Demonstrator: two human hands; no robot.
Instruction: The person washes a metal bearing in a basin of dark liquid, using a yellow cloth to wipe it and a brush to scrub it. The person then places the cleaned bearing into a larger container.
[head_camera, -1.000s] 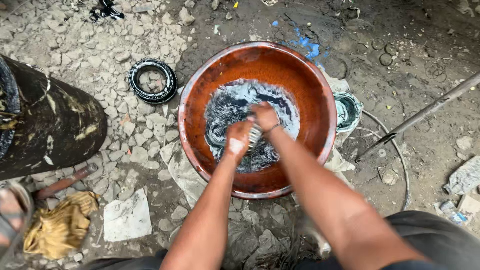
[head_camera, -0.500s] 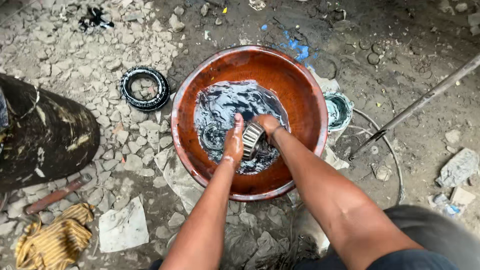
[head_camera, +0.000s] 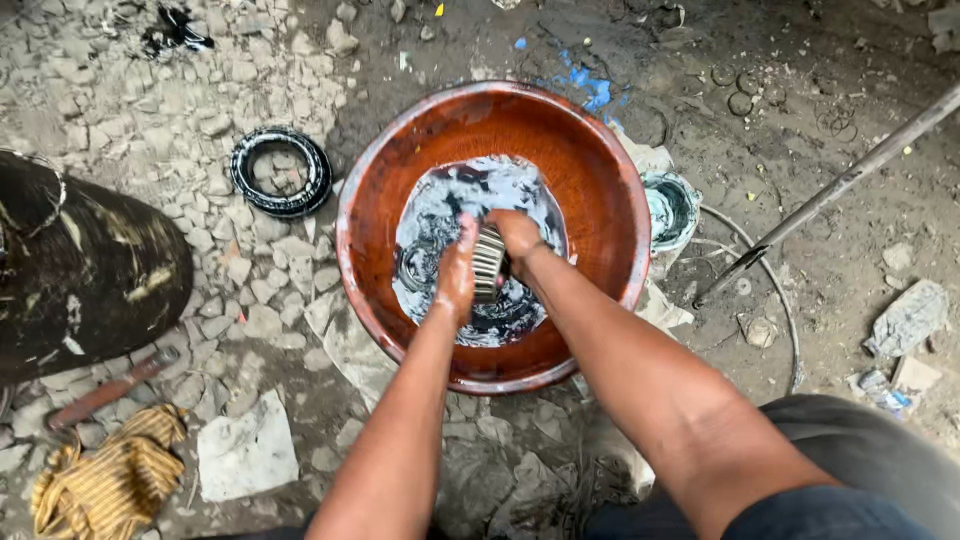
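You hold a ribbed metal bearing (head_camera: 488, 262) between both hands, low in the middle of the basin, over the dark greasy liquid (head_camera: 440, 225). Its axis lies roughly left to right, so its flat faces point at your palms and its ribbed side faces up at you. Your left hand (head_camera: 456, 272) presses flat against its left face with the fingers pointing far; your right hand (head_camera: 517, 240) is curled over its right face and far edge. Both hands are closed on it and wet with grime.

The round red-brown basin (head_camera: 590, 170) sits on the stony ground (head_camera: 200, 110). Left of it, farther out, a black bearing ring (head_camera: 281, 172) lies flat. Just right of the basin's rim stands a small teal-stained tin (head_camera: 670, 208), and a long metal rod (head_camera: 830, 190) slants away to the far right. Near left lie a pale paper scrap (head_camera: 245, 450), a striped yellow rag (head_camera: 110, 480) and a big dark drum (head_camera: 80, 270).
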